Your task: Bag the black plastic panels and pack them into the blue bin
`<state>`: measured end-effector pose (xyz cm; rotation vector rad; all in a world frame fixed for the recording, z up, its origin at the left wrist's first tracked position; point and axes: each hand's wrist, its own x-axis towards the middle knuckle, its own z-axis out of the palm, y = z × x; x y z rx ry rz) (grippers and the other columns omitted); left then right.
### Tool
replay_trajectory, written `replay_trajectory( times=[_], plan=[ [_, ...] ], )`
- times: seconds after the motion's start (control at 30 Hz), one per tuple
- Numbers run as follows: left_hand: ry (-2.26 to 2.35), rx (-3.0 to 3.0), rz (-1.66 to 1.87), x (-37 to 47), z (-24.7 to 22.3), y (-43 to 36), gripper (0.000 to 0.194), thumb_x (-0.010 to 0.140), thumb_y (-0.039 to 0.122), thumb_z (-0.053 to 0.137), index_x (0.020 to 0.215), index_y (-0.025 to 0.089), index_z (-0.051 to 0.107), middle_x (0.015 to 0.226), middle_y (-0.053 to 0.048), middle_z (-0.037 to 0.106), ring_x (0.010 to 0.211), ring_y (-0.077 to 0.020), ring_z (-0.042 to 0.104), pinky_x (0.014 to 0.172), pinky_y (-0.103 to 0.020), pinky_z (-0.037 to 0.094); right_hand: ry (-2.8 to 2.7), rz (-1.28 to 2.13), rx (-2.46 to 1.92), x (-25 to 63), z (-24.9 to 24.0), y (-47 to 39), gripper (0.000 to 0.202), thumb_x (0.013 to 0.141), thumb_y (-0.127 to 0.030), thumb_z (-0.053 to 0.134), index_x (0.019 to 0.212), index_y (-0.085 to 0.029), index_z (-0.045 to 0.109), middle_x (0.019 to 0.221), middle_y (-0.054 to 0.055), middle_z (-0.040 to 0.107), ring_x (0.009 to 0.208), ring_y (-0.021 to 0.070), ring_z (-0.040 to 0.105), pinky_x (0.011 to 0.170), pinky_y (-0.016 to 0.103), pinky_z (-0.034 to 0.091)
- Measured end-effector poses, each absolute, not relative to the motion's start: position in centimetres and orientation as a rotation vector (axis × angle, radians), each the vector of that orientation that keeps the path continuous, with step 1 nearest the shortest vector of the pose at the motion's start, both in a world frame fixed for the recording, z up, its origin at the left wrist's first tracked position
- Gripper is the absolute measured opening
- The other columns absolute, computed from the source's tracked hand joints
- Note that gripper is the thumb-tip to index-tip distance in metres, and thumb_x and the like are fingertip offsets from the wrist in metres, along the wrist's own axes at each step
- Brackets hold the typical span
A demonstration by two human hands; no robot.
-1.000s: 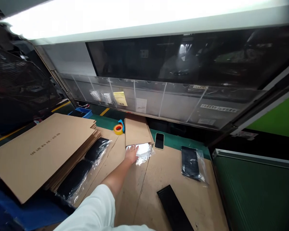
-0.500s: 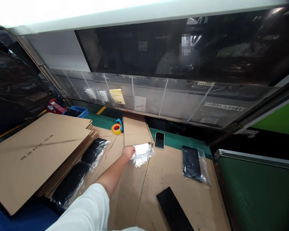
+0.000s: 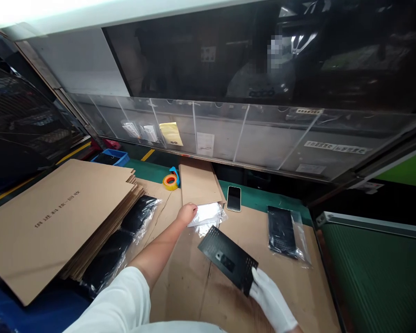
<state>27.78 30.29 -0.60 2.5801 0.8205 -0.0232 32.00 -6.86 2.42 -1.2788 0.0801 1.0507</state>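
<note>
My bare left hand (image 3: 187, 213) is closed on the near left edge of a clear plastic bag (image 3: 207, 213), which has white, shiny patches and lies flat on the cardboard. My right hand (image 3: 268, 293), in a white glove, grips the lower right end of a black flat panel (image 3: 227, 259) with small holes at both ends. A small darker rectangle shows on the panel's middle. The panel is tilted above the cardboard, its far end close to the bag.
Flat cardboard pieces (image 3: 60, 203) are stacked at left beside bagged black panels (image 3: 106, 259). Behind the bag lie more cardboard (image 3: 197, 182), a yellow tape roll (image 3: 170, 182) and a phone (image 3: 234, 199). A bagged black panel (image 3: 282, 231) rests at right. Clear pockets (image 3: 222, 132) hang behind.
My right hand has come into view with the black panel, which has moved up and left towards the bag and turned its holed face. My left hand stays on the bag.
</note>
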Motion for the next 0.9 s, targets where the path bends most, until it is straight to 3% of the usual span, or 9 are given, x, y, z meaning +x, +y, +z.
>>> replay_trajectory(
  times=[0.13,0.27,0.43,0.6,0.7,0.8,0.9],
  plan=[
    [0.843,2.589,-0.042,28.0,-1.0,30.0,0.036,0.089,0.01,0.04,0.12,0.016,0.058,0.098,-0.008,0.071,0.09,-0.021,0.065,0.081,-0.03,0.047,0.122,1.121,-1.205,34.8,2.3,-2.4,0.041,0.078,-0.044,0.073,0.106,-0.017,0.064,0.105,0.01,0.074,0.095,0.0249,0.071,0.081,0.036,0.057],
    [0.765,2.618,-0.043,28.1,-1.2,29.8,0.031,0.086,0.01,0.043,0.104,0.019,0.067,0.107,-0.007,0.069,0.101,-0.0202,0.063,0.089,-0.028,0.045,0.137,1.129,-1.278,36.5,2.2,0.4,0.039,0.073,-0.043,0.076,0.1,-0.016,0.066,0.099,0.011,0.075,0.087,0.0235,0.073,0.075,0.032,0.058],
    [0.8,2.646,-0.035,27.8,-1.1,29.5,0.024,0.085,0.025,0.053,0.101,0.017,0.07,0.109,-0.01,0.069,0.102,-0.0242,0.062,0.093,-0.033,0.044,0.121,1.154,-1.327,37.2,1.8,1.4,0.035,0.074,-0.043,0.076,0.095,-0.018,0.065,0.094,0.009,0.075,0.084,0.0225,0.073,0.072,0.03,0.058],
    [0.887,2.667,-0.062,27.4,-1.1,29.2,0.04,0.083,0.008,0.045,0.117,0.021,0.062,0.106,-0.006,0.071,0.095,-0.0204,0.064,0.083,-0.029,0.046,0.1,1.176,-1.359,37.4,1.8,1.1,0.034,0.074,-0.045,0.075,0.092,-0.018,0.065,0.093,0.009,0.076,0.082,0.0226,0.073,0.073,0.032,0.059],
    [0.879,2.702,-0.088,27.1,-1.2,29.2,0.036,0.086,0.007,0.041,0.11,0.02,0.064,0.103,-0.007,0.07,0.092,-0.021,0.064,0.08,-0.03,0.046,0.095,1.173,-1.361,37.4,2.0,1.0,0.035,0.072,-0.045,0.077,0.092,-0.018,0.065,0.092,0.009,0.076,0.081,0.0224,0.073,0.071,0.032,0.06],
    [0.801,2.752,-0.096,26.8,-1.2,29.3,0.033,0.088,0.008,0.041,0.105,0.018,0.067,0.109,-0.01,0.068,0.098,-0.0238,0.062,0.086,-0.034,0.044,0.075,1.175,-1.338,37.1,2.6,1.2,0.039,0.072,-0.046,0.077,0.095,-0.018,0.066,0.093,0.009,0.076,0.081,0.0226,0.073,0.071,0.032,0.06],
    [0.686,2.801,-0.083,26.5,-1.2,29.3,0.038,0.091,0.008,0.04,0.121,0.018,0.061,0.119,-0.011,0.065,0.11,-0.0259,0.057,0.096,-0.038,0.04,0.043,1.187,-1.308,37.0,3.3,1.6,0.039,0.072,-0.047,0.076,0.095,-0.018,0.066,0.095,0.009,0.076,0.083,0.0235,0.073,0.073,0.034,0.06]
  ],
)
